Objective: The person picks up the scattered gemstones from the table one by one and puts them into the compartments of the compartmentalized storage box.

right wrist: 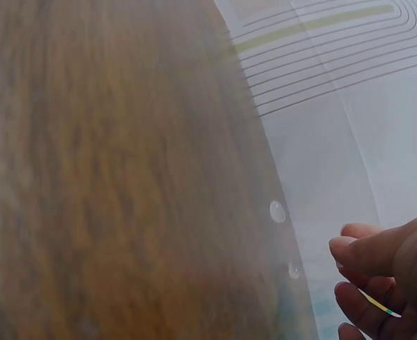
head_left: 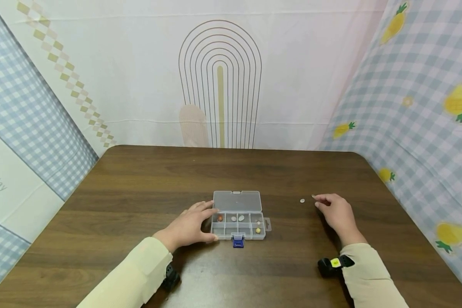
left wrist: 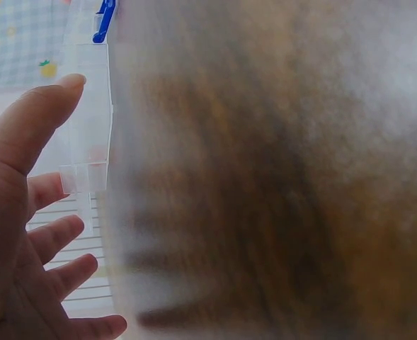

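Note:
A clear plastic compartment box point(head_left: 231, 235) lies with its lid point(head_left: 237, 202) folded back and a blue latch point(head_left: 238, 242) at the front. My left hand point(head_left: 190, 224) holds its left end, thumb at the front corner and index finger by the hinge. Inside lie a reddish-brown bead point(head_left: 220, 218), a yellow bead point(head_left: 258, 230) and several whitish pieces point(head_left: 241, 218). Farther right, my right hand point(head_left: 336, 211) hovers by a small pale piece point(head_left: 313, 196), thumb and index finger slightly apart. Another white oval piece point(head_left: 302, 200) lies left of it; the right wrist view shows two whitish pieces point(right wrist: 277, 211) on the table.
The brown wooden table point(head_left: 158, 171) extends round the box. A white patterned cloth point(head_left: 292, 77) hangs behind it, with blue checked cloth point(head_left: 419, 128) at the sides. A clear hanging tab point(head_left: 268, 224) sticks out from the box's right end. Dark wrist cameras point(head_left: 328, 267) sit by both sleeves.

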A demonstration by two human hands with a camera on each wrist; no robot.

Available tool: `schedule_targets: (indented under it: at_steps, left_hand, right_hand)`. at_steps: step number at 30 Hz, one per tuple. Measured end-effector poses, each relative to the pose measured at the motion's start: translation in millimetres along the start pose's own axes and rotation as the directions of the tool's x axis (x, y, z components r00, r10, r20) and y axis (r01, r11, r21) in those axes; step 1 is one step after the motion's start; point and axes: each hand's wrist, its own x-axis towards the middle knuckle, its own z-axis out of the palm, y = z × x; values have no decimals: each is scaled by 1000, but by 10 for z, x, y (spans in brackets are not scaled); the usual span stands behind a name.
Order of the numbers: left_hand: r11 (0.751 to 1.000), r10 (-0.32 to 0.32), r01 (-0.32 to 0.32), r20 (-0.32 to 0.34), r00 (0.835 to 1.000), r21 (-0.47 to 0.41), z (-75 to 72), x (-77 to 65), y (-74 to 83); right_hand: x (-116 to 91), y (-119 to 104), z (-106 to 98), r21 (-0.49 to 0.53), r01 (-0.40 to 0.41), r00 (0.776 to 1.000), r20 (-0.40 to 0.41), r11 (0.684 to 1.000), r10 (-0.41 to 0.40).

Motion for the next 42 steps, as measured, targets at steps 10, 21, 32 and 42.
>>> schedule_targets:
  at_steps: [10,21,32,42]
  left_hand:
    - [1000,5,-5,2,1000,8,-16,-1,9]
    - [1000,6,-6,4,1000,0,-22,-10,22]
    - [1000,2,-2,4,1000,-2,-19,-11,16]
    - [1000,-4,4,0,1000,9,-20,-9,25]
  right_hand:
    - [-19,-151,0,29,79,996,-47,996,-77]
    - [-70,-338,71,59,154,986,-66,986,-150]
    - [-148,-507,134,28,237,968,-85,971,-234]
    - [-206,-656,202,35,268,961,-74,963,-265]
